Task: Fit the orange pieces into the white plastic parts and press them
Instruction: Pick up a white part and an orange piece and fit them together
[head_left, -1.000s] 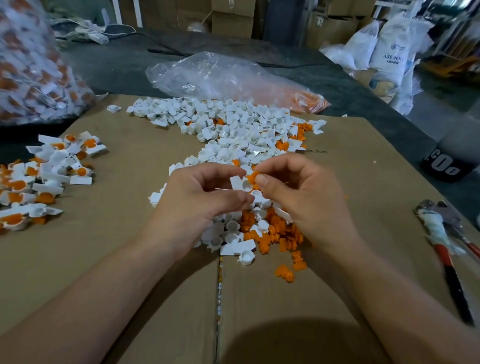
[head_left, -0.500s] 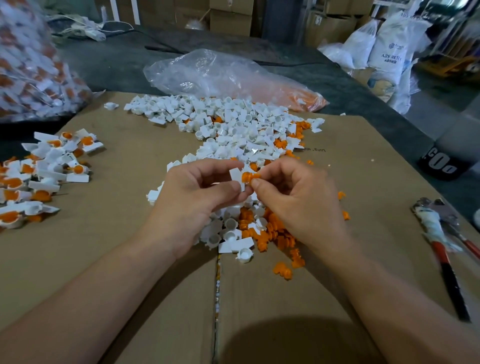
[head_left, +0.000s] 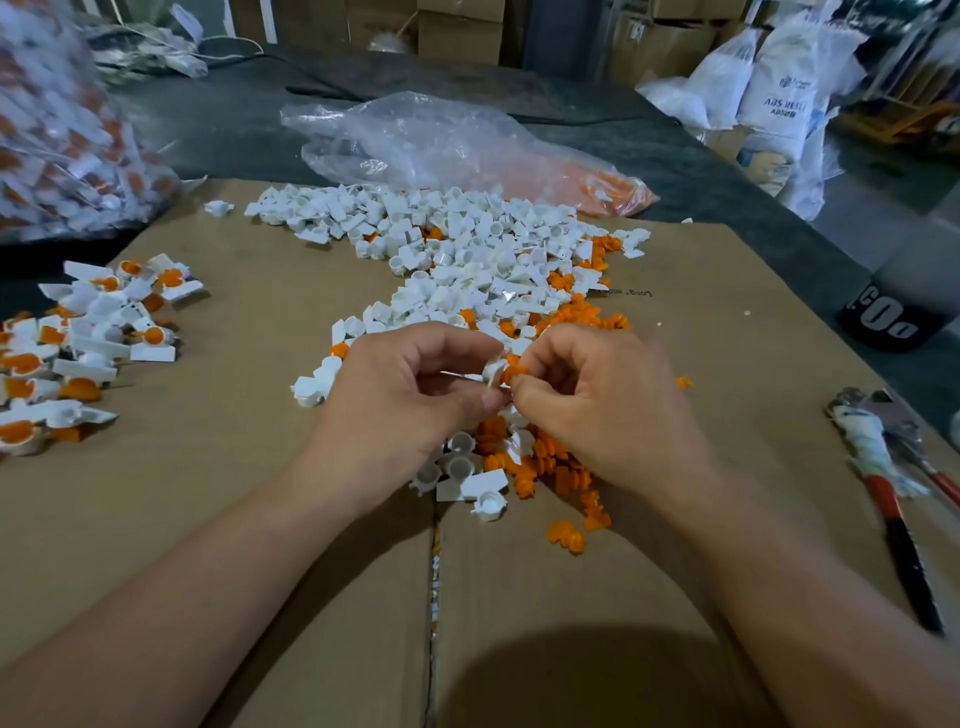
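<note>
Between the left hand (head_left: 400, 410) and the right hand (head_left: 602, 410) show a white part (head_left: 493, 371) and a bright orange piece (head_left: 515, 372), over plain tan-brown cardboard (head_left: 208, 493). Beyond the hands the heap of parts (head_left: 467, 249) is white flecked with orange, and the loose pieces (head_left: 545, 467) under the right hand are orange. Left of the left hand the fitted parts (head_left: 93, 332) are white with orange centres; right of the right hand the pliers (head_left: 893, 514) have red-and-black handles.

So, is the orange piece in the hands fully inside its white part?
Not fully: much of the orange piece shows outside the white part. Depth: cannot tell.
</note>
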